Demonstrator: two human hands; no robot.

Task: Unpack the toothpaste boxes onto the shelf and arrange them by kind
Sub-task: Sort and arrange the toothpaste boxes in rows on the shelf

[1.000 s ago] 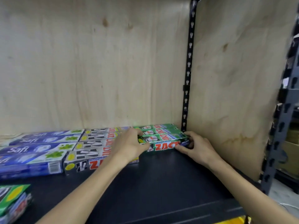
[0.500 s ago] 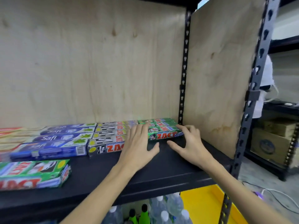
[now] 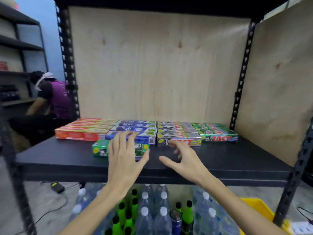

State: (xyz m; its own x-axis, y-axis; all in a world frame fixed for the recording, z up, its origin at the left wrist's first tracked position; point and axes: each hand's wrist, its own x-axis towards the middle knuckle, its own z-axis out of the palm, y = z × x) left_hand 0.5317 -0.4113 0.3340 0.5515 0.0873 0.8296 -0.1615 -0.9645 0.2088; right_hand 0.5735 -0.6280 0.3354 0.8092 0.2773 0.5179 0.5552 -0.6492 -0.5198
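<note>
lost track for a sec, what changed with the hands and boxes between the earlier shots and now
Both hands let go of the green Zact row at the right end and drew back leftward. The left hand now hangs open over the loose green box at the shelf front; the right hand hovers, fingers loosely curled, before the grey Zact row, its grip holding nothing. The rows themselves look unmoved.

One camera only, worn on the person's head, so no second view shares the scene. It looks forward and slightly down, straight into the shelf (image 3: 237, 160) bay from close in front. The wide lens bends the uprights at the edges. The plywood back panel (image 3: 159, 65) fills the top, the rows of toothpaste boxes (image 3: 179, 133) lie mid-frame, and both forearms reach in from the bottom. Below the shelf edge it takes in the bottles (image 3: 162, 216) on the floor.
</note>
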